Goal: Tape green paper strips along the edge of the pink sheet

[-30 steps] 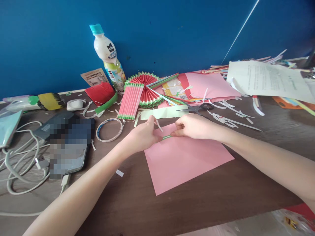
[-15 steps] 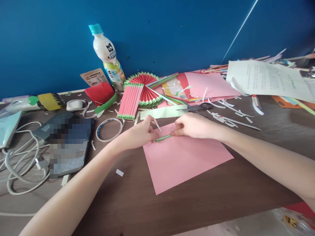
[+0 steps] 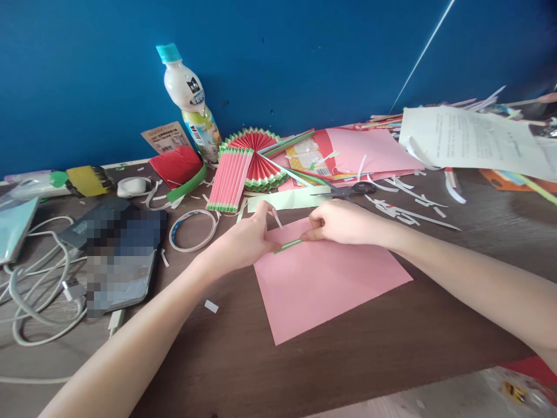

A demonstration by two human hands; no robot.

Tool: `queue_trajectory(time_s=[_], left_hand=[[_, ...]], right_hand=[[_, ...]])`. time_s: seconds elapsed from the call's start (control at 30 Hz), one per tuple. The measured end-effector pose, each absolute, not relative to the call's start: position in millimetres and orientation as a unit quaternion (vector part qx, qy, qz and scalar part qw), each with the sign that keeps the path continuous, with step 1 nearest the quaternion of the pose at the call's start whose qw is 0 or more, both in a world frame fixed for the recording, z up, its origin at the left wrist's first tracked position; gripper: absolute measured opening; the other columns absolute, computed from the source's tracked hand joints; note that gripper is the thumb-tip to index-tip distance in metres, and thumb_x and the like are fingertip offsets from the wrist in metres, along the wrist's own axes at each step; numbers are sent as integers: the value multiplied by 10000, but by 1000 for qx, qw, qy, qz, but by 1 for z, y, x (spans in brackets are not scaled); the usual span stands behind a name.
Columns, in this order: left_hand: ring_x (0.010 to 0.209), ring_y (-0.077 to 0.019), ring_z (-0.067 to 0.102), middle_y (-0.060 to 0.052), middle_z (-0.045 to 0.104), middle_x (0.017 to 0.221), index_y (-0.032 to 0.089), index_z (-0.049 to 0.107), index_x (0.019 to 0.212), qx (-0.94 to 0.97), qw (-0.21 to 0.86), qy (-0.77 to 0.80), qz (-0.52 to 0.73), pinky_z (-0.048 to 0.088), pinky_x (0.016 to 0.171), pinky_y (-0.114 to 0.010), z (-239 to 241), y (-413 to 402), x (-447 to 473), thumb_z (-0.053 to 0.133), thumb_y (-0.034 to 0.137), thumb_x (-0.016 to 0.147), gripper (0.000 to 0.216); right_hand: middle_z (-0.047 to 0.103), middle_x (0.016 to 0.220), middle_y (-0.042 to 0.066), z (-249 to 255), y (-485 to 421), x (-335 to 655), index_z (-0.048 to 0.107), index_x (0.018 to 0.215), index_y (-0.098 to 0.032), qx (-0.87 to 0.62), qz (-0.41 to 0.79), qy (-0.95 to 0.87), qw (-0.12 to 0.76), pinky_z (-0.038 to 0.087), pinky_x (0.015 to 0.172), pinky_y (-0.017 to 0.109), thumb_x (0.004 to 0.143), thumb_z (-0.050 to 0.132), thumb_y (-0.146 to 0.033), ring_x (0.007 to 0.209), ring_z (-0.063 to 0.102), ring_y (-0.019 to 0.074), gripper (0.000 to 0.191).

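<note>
A sheet of pink paper (image 3: 331, 284) lies on the dark wooden table. Near its far edge is a narrow green paper strip (image 3: 287, 246) with a white line along it. My left hand (image 3: 250, 237) is closed at the strip's left end, its thumb pressed down there. From its raised index finger, a thin white strip (image 3: 277, 219) slants down to the pink sheet. The strip's right end is pinched by the thumb and fingers of my right hand (image 3: 333, 222). Both fingertips hide the strip's ends. Just beyond my hands lies a pale green paper piece (image 3: 289, 199).
Black scissors (image 3: 348, 189) lie behind my right hand. A tape roll (image 3: 192, 230), phone (image 3: 130, 261) and white cable (image 3: 21, 302) are on the left. Behind are a folded red-and-green paper fan (image 3: 256, 157), bottle (image 3: 187, 98), paper scraps (image 3: 400, 212) and a printed sheet (image 3: 470, 139).
My left hand has shifted slightly, and its thumb now covers more of the green strip's left end. My right hand stays almost still at the other end.
</note>
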State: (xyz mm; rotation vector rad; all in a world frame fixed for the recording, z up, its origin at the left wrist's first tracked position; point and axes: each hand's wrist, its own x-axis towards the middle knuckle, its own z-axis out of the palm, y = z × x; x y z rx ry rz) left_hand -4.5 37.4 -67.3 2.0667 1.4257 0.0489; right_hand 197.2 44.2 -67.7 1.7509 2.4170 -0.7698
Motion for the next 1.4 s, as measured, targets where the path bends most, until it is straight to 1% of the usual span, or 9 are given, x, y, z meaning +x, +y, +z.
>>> queue_trajectory(time_s=[0.13, 0.43, 0.57, 0.67, 0.77, 0.87, 0.97, 1.07, 1.4], left_hand=[[615, -170, 507, 38, 487, 691, 245, 336, 1082, 796, 280, 537, 18, 343, 566, -273, -67, 38, -6, 594, 319, 682, 481], [649, -163, 537, 14, 558, 768, 234, 349, 1118, 788, 310, 532, -26, 369, 569, -269, -52, 43, -19, 599, 286, 671, 514], [636, -151, 536, 24, 561, 747, 232, 426, 1053, 776, 322, 542, 16, 372, 559, -261, -47, 45, -21, 541, 269, 699, 374], [740, -150, 550, 10, 571, 832, 220, 499, 968, 767, 344, 533, 93, 402, 617, -252, -43, 43, -15, 497, 229, 710, 259], [902, -163, 549, -18, 575, 988, 192, 532, 925, 734, 412, 521, 140, 428, 714, -253, -41, 39, -6, 484, 176, 688, 242], [971, -164, 542, -33, 568, 1073, 181, 535, 966, 702, 468, 512, 159, 435, 766, -260, -41, 36, -3, 466, 131, 679, 299], [989, -168, 541, -41, 570, 1099, 182, 537, 1004, 701, 477, 503, 166, 438, 804, -276, -42, 35, -3, 472, 120, 685, 331], [967, -172, 550, -47, 575, 1094, 183, 546, 1023, 710, 476, 494, 156, 451, 802, -290, -43, 34, -3, 470, 129, 699, 337], [972, -206, 519, -45, 514, 1046, 237, 615, 1088, 838, 192, 495, 128, 403, 881, -347, -53, 30, -2, 466, 173, 775, 352]], right_hand=[[393, 476, -35, -69, 50, 205, 392, 504, -191, 568, -236, 787, 45, 222, 439, 262, 681, 549, -531, 436, 362, 96, 415], [463, 520, -27, -66, 58, 219, 444, 528, -196, 569, -243, 783, 67, 242, 455, 261, 675, 564, -544, 467, 412, 109, 396], [425, 499, -28, -70, 51, 210, 406, 512, -190, 558, -227, 797, 48, 219, 471, 262, 683, 554, -559, 470, 386, 106, 433], [383, 486, -36, -75, 45, 204, 378, 501, -185, 540, -229, 810, 7, 210, 476, 260, 690, 559, -540, 474, 351, 98, 441], [434, 527, -37, -75, 43, 201, 472, 558, -187, 521, -280, 805, -47, 246, 483, 248, 721, 553, -463, 506, 381, 97, 331], [552, 644, -14, -66, 43, 200, 574, 719, -177, 494, -389, 767, -124, 345, 524, 231, 759, 518, -300, 574, 483, 102, 141], [605, 728, 30, -57, 43, 197, 590, 792, -144, 473, -491, 710, -175, 411, 556, 232, 782, 474, -213, 620, 553, 113, 136], [609, 713, 33, -54, 42, 195, 579, 758, -138, 454, -534, 686, -196, 428, 554, 232, 786, 512, -237, 621, 568, 114, 122], [547, 661, 1, -50, 49, 208, 562, 709, -145, 422, -521, 720, -180, 381, 575, 243, 772, 533, -241, 595, 500, 97, 118]])
